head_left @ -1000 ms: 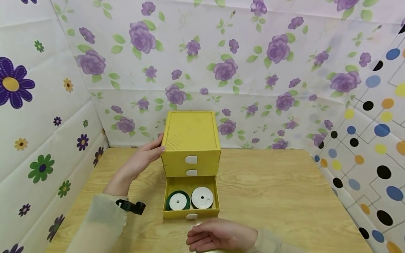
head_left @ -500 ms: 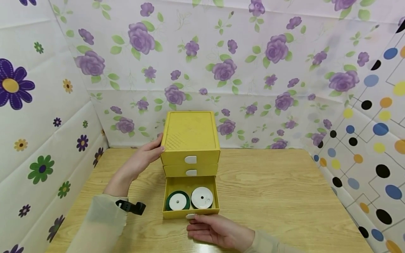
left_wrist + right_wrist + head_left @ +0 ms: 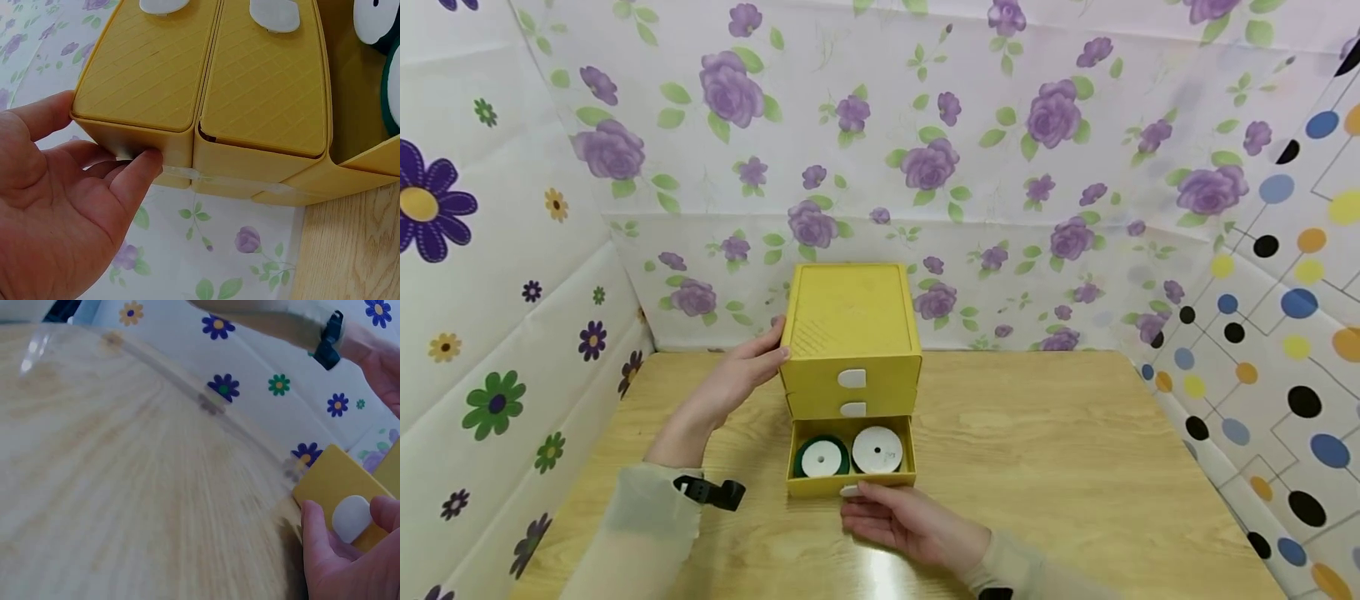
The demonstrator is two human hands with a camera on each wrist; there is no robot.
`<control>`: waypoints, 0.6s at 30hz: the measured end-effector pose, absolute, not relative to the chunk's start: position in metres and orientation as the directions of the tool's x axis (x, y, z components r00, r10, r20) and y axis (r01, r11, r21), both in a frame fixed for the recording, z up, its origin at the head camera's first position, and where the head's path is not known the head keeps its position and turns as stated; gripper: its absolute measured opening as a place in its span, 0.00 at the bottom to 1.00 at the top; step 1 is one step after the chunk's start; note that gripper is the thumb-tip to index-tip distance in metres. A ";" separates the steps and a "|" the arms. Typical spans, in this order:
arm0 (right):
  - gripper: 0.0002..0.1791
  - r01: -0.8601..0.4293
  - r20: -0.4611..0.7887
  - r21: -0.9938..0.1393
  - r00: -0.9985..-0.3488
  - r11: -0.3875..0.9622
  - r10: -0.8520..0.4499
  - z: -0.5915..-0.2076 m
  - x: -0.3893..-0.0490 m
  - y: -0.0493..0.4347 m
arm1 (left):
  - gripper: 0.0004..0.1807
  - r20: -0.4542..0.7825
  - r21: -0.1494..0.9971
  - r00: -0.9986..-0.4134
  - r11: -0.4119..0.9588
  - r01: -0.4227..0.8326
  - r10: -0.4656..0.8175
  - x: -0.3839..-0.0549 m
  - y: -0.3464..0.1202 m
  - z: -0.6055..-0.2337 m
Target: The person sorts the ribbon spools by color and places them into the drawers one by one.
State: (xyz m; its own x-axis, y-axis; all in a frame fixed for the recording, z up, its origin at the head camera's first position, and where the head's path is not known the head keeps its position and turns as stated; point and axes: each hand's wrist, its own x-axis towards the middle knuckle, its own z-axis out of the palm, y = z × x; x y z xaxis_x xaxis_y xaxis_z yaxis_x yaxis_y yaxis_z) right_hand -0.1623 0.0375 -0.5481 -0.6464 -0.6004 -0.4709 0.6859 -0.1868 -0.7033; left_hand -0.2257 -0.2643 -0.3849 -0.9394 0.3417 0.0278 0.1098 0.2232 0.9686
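Observation:
A yellow chest of small drawers [image 3: 853,308] stands on the table with its bottom drawer [image 3: 816,486] partly out. In that drawer lie a spool of green ribbon [image 3: 821,458] and another white-faced spool [image 3: 877,450], side by side. My left hand [image 3: 730,387] rests against the chest's left side, thumb near the front top corner; in the left wrist view its fingers press the side wall [image 3: 172,145]. My right hand [image 3: 913,525] is at the bottom drawer's white pull tab [image 3: 352,519], thumb on the tab and fingers below it.
The two upper drawers are closed, each with a white tab [image 3: 852,379]. The wooden table [image 3: 1037,467] extends to both sides of the chest. Patterned cloth [image 3: 880,167] hangs close behind the chest and along the left and right.
My right hand has come up to the tab of the bottom drawer and moved away from me with it. The drawer has slid partway in, spools inside. My left hand has stayed put.

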 end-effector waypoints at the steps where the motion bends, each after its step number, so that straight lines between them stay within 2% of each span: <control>1: 0.26 0.676 -0.465 -0.710 -0.660 -0.196 -0.591 -0.549 -0.166 0.035 | 0.39 0.030 0.969 -0.939 0.222 0.112 0.343 -0.225 -0.264 -0.385; 9: 0.25 0.589 -0.412 -0.765 -0.758 -0.259 -0.506 -0.550 -0.199 0.021 | 0.39 0.020 0.968 -0.938 0.229 0.106 0.347 -0.225 -0.266 -0.381; 18: 0.26 0.548 -0.396 -0.797 -0.792 -0.253 -0.466 -0.550 -0.219 0.015 | 0.40 0.007 0.970 -0.937 0.226 0.092 0.349 -0.225 -0.264 -0.381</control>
State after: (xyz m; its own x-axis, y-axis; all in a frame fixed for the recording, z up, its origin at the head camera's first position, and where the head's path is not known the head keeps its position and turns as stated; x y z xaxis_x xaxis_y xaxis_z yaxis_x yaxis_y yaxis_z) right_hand -0.2186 0.0146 -0.5503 -0.7915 -0.4656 -0.3958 0.5478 -0.2533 -0.7974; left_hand -0.2245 -0.2638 -0.3815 -0.9372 0.3488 0.0073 0.0917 0.2262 0.9698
